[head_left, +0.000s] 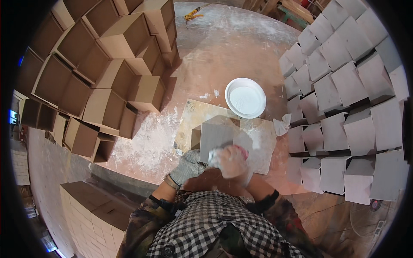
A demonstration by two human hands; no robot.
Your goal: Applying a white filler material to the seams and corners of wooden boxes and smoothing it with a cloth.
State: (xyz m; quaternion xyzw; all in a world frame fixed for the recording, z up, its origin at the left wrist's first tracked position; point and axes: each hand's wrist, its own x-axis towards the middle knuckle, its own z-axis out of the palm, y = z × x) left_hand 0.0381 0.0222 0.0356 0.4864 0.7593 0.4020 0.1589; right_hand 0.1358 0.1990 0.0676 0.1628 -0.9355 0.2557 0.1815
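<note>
A small open box (216, 134) lies in front of me on a stained board; its top face is pale grey and its left side shows brown. My left hand (189, 167), in a grey knitted glove, grips the box at its near left edge, with the fingertips partly hidden. My right hand (235, 165) is blurred by motion over the near right corner of the box. Its fingers are closed round a whitish wad of cloth (214, 157) with a bit of red beside it. Beyond the box stands a white bowl (245, 98) of white paste or paint.
Brown open boxes (114, 90) are stacked high on the left, with grey-white coated boxes (340, 92) on the right. The board (262, 160) lies on a white-smeared table (202, 60). A crumpled white scrap (282, 124) and a yellow-handled tool (192, 14) also lie there. More boxes (88, 219) stand lower left.
</note>
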